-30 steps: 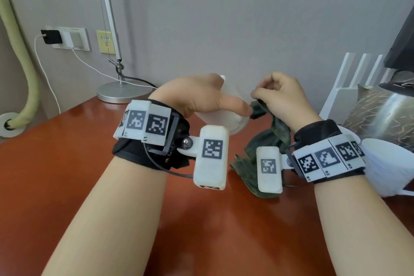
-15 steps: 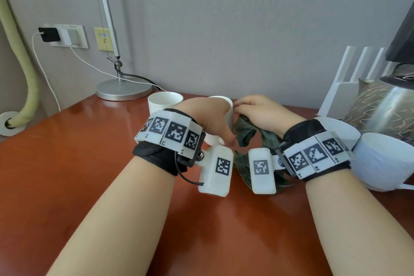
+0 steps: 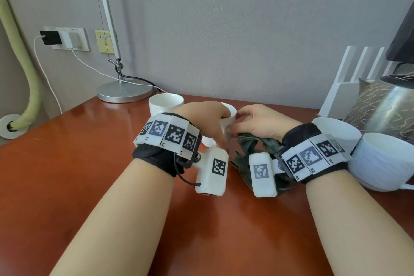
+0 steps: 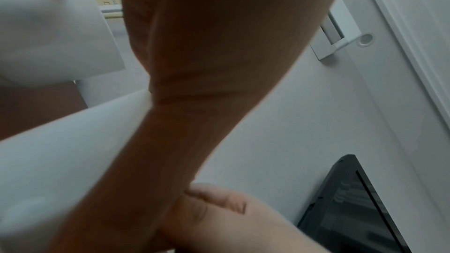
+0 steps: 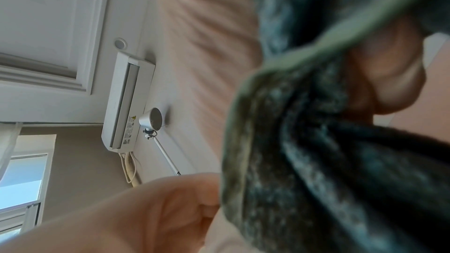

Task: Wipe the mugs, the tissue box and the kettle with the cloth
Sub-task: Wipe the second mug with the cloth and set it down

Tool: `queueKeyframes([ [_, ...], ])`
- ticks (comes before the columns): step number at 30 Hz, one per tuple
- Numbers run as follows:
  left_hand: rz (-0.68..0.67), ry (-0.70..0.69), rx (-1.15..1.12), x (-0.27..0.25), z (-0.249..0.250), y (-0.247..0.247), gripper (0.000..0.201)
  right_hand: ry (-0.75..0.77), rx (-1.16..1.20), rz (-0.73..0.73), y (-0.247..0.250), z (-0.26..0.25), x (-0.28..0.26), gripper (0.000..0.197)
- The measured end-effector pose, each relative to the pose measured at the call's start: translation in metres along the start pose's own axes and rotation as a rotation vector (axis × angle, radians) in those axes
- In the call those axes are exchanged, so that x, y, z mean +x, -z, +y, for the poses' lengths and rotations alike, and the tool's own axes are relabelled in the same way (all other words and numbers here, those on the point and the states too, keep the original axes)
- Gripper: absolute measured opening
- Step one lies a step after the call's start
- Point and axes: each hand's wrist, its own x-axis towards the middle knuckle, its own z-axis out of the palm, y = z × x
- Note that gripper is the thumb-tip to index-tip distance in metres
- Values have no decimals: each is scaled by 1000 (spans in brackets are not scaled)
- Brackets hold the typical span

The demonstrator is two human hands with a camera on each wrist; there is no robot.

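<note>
Left hand [image 3: 201, 123]: fingers curl round small white ceramic mug [image 3: 228, 116] on red-brown wooden table [image 3: 67, 163].
Right hand [image 3: 262, 123]: grips dark green cloth [image 3: 248, 141], just right of mug.

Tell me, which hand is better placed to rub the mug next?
Right, probably. The right hand already grips the cloth beside the mug, while the left hand holds that mug on the table.

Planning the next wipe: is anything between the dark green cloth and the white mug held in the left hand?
Nothing visible: the dark green cloth, gripped by the right hand, sits right beside the white mug held by the left hand.
</note>
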Motion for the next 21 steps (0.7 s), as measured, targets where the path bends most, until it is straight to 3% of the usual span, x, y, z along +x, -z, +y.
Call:
queueKeyframes([
  [2,17,-6,-63,-1,-6,3,39,-6,-25,3,-1,1,2,49],
  [5,102,23,-204,-9,-18,15,68,-15,-44,1,-1,3,3,63],
  [12,108,142,-69,-18,-39,19,113,-66,-76,-89,3,6,3,82],
  [15,95,245,-19,-17,-44,14,120,-40,-69,-118,3,3,0,78],
  [21,135,390,-146,-23,-74,17,126,13,-33,-100,-8,-3,1,73],
])
